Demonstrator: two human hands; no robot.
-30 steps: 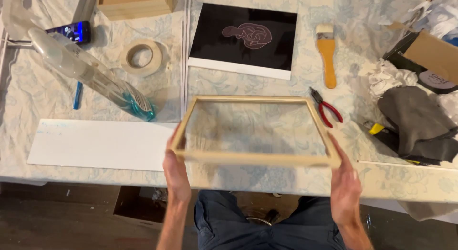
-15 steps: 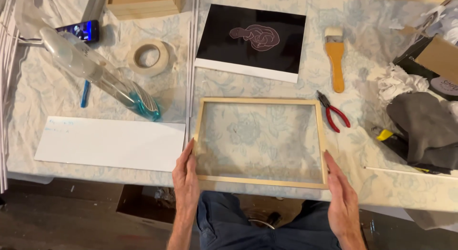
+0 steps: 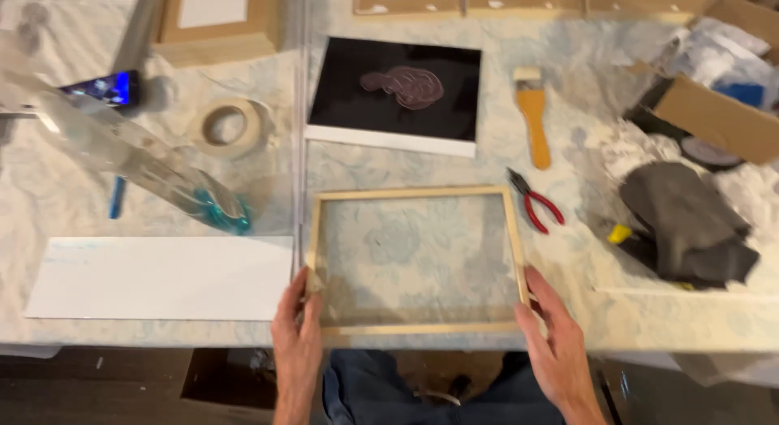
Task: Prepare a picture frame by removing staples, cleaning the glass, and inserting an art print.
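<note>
Frame: wooden frame [image 3: 415, 263] flat on table [image 3: 49, 206].
Hands: left hand [image 3: 297, 344] and right hand [image 3: 555, 337] grip its near corners.
Nearby: red pliers [image 3: 535, 204].

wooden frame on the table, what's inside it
Inside the wooden frame only the pale floral table cover shows; nothing else lies in its opening. Both hands, left hand and right hand, grip its near corners, hiding those spots.
</note>
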